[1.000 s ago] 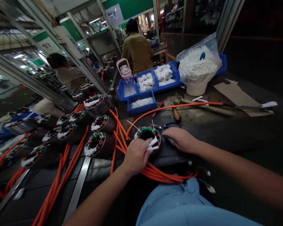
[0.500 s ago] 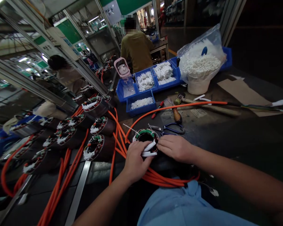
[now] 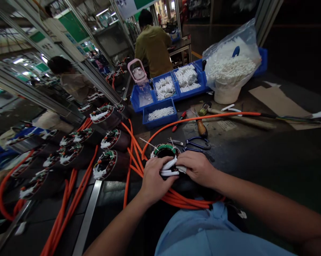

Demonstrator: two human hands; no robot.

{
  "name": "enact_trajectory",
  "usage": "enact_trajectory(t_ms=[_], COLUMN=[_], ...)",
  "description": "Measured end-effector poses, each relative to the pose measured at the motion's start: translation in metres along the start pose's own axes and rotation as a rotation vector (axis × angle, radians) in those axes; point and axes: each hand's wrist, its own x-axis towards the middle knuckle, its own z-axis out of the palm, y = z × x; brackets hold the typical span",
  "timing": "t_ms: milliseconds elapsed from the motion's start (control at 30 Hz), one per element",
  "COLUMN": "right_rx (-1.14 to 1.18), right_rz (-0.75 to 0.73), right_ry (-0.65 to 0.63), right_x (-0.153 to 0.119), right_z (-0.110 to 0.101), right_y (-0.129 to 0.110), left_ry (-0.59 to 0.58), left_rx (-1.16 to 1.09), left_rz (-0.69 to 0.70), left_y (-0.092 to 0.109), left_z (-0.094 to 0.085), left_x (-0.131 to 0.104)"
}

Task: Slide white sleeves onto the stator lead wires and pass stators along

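A round motor stator (image 3: 164,146) with a green and white rim stands upright in front of me; both hands cover its near side. My left hand (image 3: 155,176) is closed around white insulating sleeves (image 3: 169,172) at the near rim. From the right, my right hand (image 3: 199,166) pinches a short white piece (image 3: 181,169) beside those sleeves. Its exact kind is partly hidden by the fingers. A thin white tie end sticks out at the rim's far left. Coiled orange cable (image 3: 185,203) lies below the hands, by my blue clothing.
Blue bins (image 3: 160,117) of white sleeves stand behind the stator. Scissors (image 3: 193,143), an awl (image 3: 201,127), red-handled pliers (image 3: 179,121) and a hammer (image 3: 237,119) lie beyond it. Right is a bagged tub (image 3: 225,93). More stators (image 3: 106,165) stand left. Two people are farther back.
My right hand has shifted slightly, and a white piece now shows at its fingertips. My left hand keeps its grip on the sleeves. The view has tilted a little.
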Motion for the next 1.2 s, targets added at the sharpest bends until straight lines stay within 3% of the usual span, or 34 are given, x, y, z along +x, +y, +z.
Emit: enact_trajectory(t_ms=[167, 367, 533, 667, 800, 867, 1000, 1200], right_rx=[-0.041, -0.121, -0.164, -0.151, 0.032, 0.004, -0.255, -0.189], right_rz=[0.038, 0.089, 0.015, -0.052, 0.049, 0.055, -0.086, -0.001], right_ry=[-0.007, 0.055, 0.062, 0.077, 0.105, 0.071, -0.077, -0.244], right_x=[-0.003, -0.004, -0.013, -0.024, -0.022, -0.017, 0.0, 0.018], right_z=[0.002, 0.006, 0.009, 0.01, 0.003, -0.002, -0.009, -0.013], right_y=[-0.007, -0.016, -0.014, -0.01, -0.008, -0.009, -0.007, -0.005], left_ry=[-0.015, -0.161, -0.081, -0.025, -0.048, -0.044, -0.017, 0.009], left_rx=[0.021, 0.003, 0.179, 0.345, 0.469, 0.498, 0.477, 0.399], left_rz=[0.045, 0.187, 0.263, 0.223, 0.181, 0.181, 0.216, 0.242], left_y=[-0.001, -0.013, -0.017, -0.007, 0.005, 0.007, 0.002, -0.002], left_z=[-0.003, -0.014, -0.002, 0.004, 0.002, 0.001, 0.005, 0.01], left_x=[-0.002, -0.007, -0.011, -0.011, -0.007, -0.006, -0.007, -0.01])
